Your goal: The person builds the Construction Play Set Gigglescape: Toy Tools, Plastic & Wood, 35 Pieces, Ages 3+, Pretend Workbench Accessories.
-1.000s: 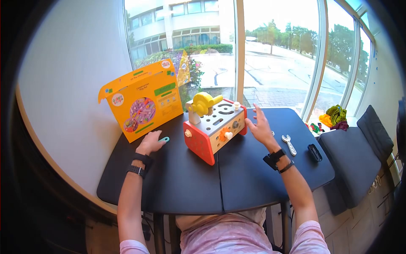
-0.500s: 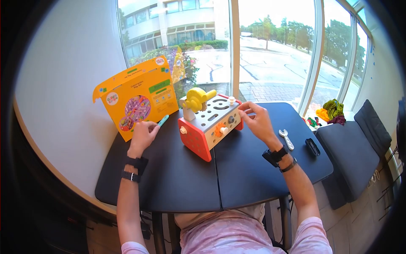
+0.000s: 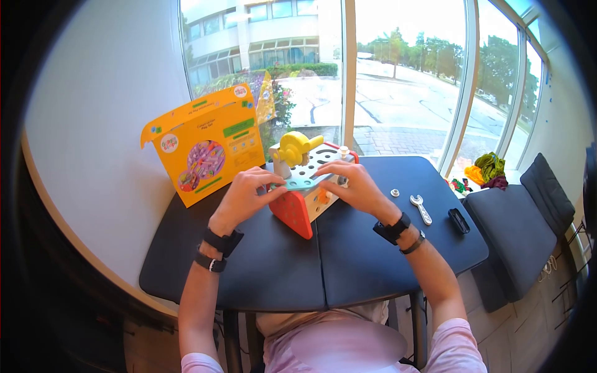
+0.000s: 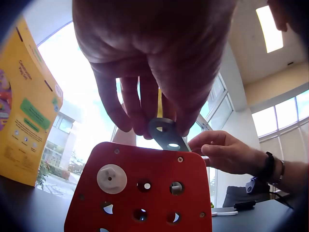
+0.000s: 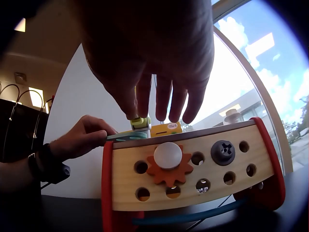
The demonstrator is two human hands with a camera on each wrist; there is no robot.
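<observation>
A toy workbench with red end panels (image 3: 291, 211) and a perforated top stands on the table. My left hand (image 3: 242, 196) pinches one end of a teal strip with holes (image 3: 300, 184) over the near-left part of the top. At the strip's other end is my right hand (image 3: 360, 193), fingers extended; whether they touch it is unclear. In the right wrist view its fingers hang above the top, beyond an orange gear (image 5: 181, 176) with a white knob (image 5: 168, 155). A yellow piece (image 3: 295, 148) is mounted at the back left. A white hex-marked knob (image 4: 111, 179) sits in the red panel.
An open yellow box (image 3: 233, 140) stands behind my left hand. To the right on the black table (image 3: 379, 267) lie a small white round piece (image 3: 395, 193), a white toy wrench (image 3: 421, 210) and a black object (image 3: 459, 221). Windows rise behind the table.
My left hand has carried the teal strip right, from beside the yellow box to the workbench top. My right hand has moved left from the workbench's right end to near the strip.
</observation>
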